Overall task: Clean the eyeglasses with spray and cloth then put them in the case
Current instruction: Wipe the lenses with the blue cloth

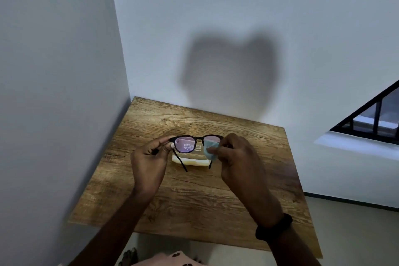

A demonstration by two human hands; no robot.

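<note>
The left hand [149,162] pinches the black eyeglasses [195,143] at the left end of the frame, by the hinge, fingers closed on it and thumb below. The right hand [235,162] is closed on a small pale blue cloth [209,150], pressing it against the right lens. The glasses are held in the air above the middle of the table, front turned away from the camera, both temples unfolded and pointing back and down toward the person.

Directly beneath the glasses lies a cream-coloured case [191,161], open as far as can be told; its printed inside shows through the left lens. The tips of both temples overlap the case in the view, though whether they touch it cannot be told. A dark band [273,228] sits on the right wrist.

The frame is thick, matte and black with rounded-square rims and a narrow bridge. The lenses carry a pink-violet tint or reflection; the left one is uncovered, the right largely hidden by the cloth and fingers.

The wooden table [194,196] has a worn grain and sits in a corner, its left and far edges against white walls [216,17]. The near and right edges are free, with bare tabletop on all sides of the case. A barred window [375,119] is at the right, and a shadow falls on the far wall.
</note>
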